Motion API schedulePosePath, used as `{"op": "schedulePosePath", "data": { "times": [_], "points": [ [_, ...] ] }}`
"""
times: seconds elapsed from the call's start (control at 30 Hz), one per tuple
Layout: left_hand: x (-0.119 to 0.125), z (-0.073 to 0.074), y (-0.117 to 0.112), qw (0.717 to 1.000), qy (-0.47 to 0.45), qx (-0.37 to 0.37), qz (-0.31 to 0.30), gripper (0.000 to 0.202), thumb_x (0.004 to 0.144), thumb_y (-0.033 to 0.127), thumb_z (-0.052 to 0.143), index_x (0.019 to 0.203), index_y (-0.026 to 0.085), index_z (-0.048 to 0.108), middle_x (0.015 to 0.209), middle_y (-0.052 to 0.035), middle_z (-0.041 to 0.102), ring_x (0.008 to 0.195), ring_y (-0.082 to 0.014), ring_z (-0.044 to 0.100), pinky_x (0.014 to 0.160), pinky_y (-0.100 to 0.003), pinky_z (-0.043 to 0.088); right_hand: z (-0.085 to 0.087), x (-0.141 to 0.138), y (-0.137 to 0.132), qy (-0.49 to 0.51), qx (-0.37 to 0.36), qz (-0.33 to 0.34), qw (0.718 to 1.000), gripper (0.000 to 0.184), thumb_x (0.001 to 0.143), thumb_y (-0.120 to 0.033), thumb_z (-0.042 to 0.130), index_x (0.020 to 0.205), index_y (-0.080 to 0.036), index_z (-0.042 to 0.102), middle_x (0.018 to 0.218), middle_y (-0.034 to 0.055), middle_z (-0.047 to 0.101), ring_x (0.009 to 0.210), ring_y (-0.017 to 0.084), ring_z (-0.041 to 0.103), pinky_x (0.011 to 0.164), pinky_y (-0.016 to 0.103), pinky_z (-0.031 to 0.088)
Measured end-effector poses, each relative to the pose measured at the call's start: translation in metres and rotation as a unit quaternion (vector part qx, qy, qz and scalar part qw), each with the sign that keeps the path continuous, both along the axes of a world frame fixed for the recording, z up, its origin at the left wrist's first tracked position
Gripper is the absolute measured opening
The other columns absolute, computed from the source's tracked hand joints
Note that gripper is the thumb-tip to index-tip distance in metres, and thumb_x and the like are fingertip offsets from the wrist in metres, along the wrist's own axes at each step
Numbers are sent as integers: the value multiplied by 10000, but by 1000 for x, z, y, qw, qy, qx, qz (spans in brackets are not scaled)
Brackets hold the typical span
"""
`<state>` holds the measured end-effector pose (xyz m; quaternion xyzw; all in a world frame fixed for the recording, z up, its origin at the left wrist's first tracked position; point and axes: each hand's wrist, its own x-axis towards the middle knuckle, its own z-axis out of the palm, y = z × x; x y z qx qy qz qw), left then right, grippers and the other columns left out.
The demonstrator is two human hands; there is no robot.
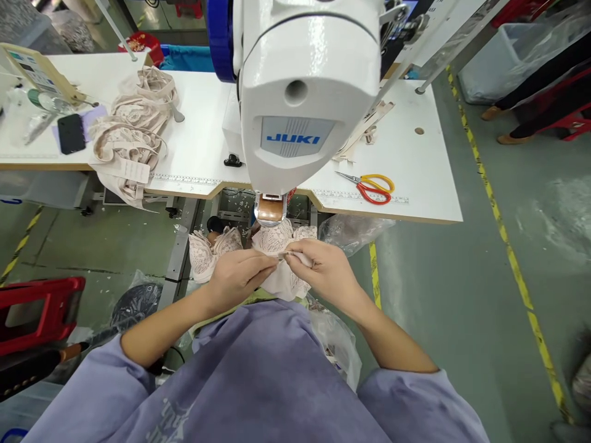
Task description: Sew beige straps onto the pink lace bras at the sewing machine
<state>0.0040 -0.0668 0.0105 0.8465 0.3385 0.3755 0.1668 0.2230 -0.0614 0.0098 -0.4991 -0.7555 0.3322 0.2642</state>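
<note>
My left hand [242,275] and my right hand [323,267] meet just below the head of a white JUKI sewing machine [305,92]. Both pinch a pale pink lace bra [277,246] that lies in front of me over my lap. The fingertips of both hands close on a narrow strap or edge of the garment between them. The machine's brown arm end [270,209] hangs right above the lace. Part of the garment is hidden under my hands.
A pile of finished pink bras [133,132] lies on the white table [415,203] at the left, beside a black phone [71,133] and a control panel [34,71]. Red-and-yellow scissors [372,186] lie at the right. A red stool [37,311] stands left; another person's feet [508,126] are far right.
</note>
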Motion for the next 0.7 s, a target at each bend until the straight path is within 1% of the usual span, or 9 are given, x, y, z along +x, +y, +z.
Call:
{"op": "schedulePosePath", "data": {
  "times": [0.2,0.3,0.43,0.53,0.6,0.7],
  "points": [
    [1,1,3,999,10,-49,0,120,982,195,599,1000,174,715,846,-18,775,748,-112,722,704,-201,559,8,4,3,9,-54,46,997,126,925,-201,574,919,-222,698,833,-10,727,751,136,648,682,245,418],
    [1,2,5,996,21,-87,7,146,993,231,586,984,183,723,804,-5,763,709,-108,705,664,-199,532,13,5,3,12,-77,62,995,124,918,-195,579,909,-221,701,840,-12,735,756,135,658,682,242,420],
    [1,6,8,991,10,-132,-1,135,981,212,601,991,184,732,784,6,749,697,-99,692,629,-180,497,17,6,4,14,-102,76,992,125,935,-230,589,941,-232,714,884,-11,753,798,143,678,700,246,429],
    [1,7,11,987,15,-157,-2,129,972,201,614,1007,182,737,795,3,749,696,-97,688,618,-173,480,17,7,4,6,-102,83,991,148,963,-284,578,968,-239,719,929,1,762,814,152,683,697,253,428],
    [0,7,13,985,37,-169,-7,156,980,215,606,1069,181,730,806,-3,751,700,-103,688,614,-178,475,17,7,4,1,-92,87,992,162,974,-300,570,982,-238,719,929,8,763,806,154,681,694,255,426],
    [-2,6,17,985,79,-146,-40,212,1014,256,553,1119,158,709,822,-26,749,710,-120,687,619,-198,473,17,6,3,-5,-84,91,992,163,976,-303,576,983,-234,723,883,5,758,761,150,667,684,257,420]
  ]
}}
